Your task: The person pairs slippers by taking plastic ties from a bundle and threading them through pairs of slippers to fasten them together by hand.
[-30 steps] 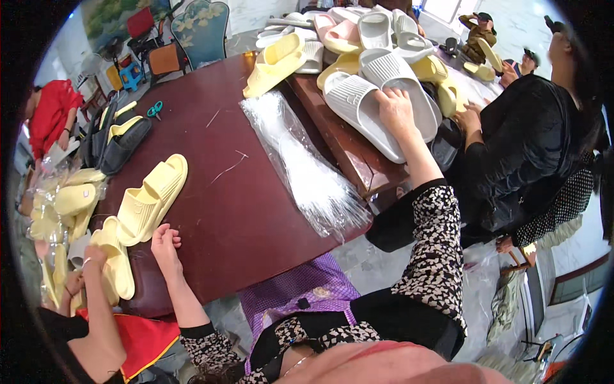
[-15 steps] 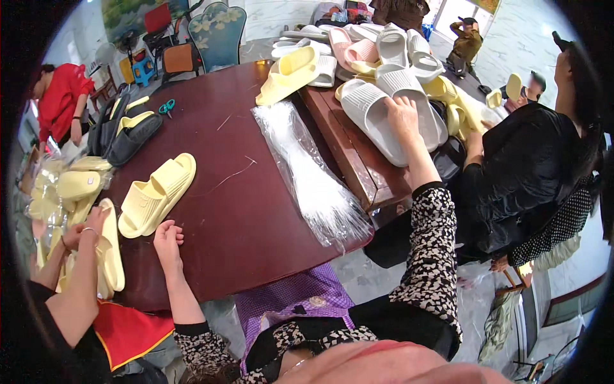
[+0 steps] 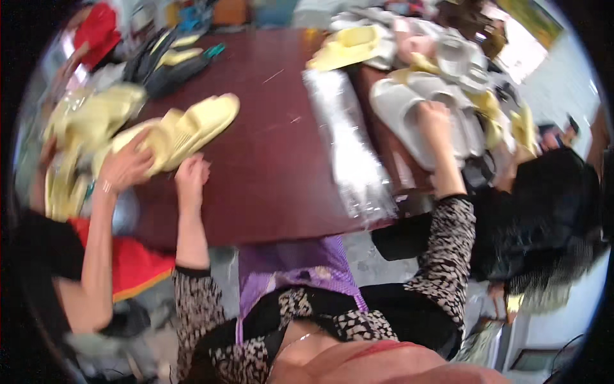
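Note:
My right hand [image 3: 436, 118] is closed around the inner edges of a pair of light grey slippers [image 3: 398, 102] on the right-hand table. To the left, my left hand [image 3: 193, 176] is curled up with nothing visible in it, beside the near edge of a pair of pale yellow slippers [image 3: 208, 121]. A co-worker's hand [image 3: 128, 168] lies over the near end of that yellow pair. Between my arms, a bundle of clear plastic bags [image 3: 352, 141] rests along the table's right side. The picture is smeared by motion, so finger details are soft.
The dark red table [image 3: 262, 185] lies before me. More yellow slippers [image 3: 96, 115] in plastic sit at left, with black slippers [image 3: 173, 73] behind. Grey and pink slippers [image 3: 416, 41] pile up at far right. A person in black [image 3: 543, 205] sits at right.
The whole view has shifted, moving the table up in the picture. The co-worker's hand at left has reached onto the yellow pair. My right hand stays on the grey slippers.

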Tool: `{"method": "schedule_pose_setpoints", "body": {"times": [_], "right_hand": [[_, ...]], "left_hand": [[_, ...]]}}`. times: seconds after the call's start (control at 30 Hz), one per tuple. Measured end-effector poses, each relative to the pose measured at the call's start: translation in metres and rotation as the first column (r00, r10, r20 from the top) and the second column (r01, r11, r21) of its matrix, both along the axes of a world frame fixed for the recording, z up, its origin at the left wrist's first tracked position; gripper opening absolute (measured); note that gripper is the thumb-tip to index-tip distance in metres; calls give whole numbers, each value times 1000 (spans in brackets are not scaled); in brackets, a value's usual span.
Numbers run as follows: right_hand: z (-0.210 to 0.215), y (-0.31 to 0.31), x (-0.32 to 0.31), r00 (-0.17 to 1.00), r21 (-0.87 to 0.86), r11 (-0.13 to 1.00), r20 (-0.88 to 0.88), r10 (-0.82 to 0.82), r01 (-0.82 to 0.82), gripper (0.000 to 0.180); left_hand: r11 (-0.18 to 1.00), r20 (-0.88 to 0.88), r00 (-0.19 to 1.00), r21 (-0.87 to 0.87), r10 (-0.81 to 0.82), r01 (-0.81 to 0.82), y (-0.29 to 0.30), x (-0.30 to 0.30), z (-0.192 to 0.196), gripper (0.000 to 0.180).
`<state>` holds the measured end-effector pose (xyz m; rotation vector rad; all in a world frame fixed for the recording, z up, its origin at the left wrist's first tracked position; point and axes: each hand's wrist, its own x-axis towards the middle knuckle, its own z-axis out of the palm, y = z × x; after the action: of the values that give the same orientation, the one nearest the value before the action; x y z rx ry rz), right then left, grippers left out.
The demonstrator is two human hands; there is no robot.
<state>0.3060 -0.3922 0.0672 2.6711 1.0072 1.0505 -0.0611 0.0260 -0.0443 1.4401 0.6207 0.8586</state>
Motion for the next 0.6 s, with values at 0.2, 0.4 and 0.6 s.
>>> {"method": "schedule_pose_setpoints", "body": {"times": [0.2,0.4,0.6], "right_hand": [[5,-26,-35,998,1,1000,62,-5,5,22],[-26,-35,-50,981,15,996,172,87,-91,22],[-28,-40,-73,976,182,964,134,171,-194,16]], "left_hand": [[986,-96,982,61,162,-156,3,11,14,24],[924,-4,928,-84,373,-372,17,-18,-6,21],[808,70,806,-103,588,-580,49,-27,6,22]]}}
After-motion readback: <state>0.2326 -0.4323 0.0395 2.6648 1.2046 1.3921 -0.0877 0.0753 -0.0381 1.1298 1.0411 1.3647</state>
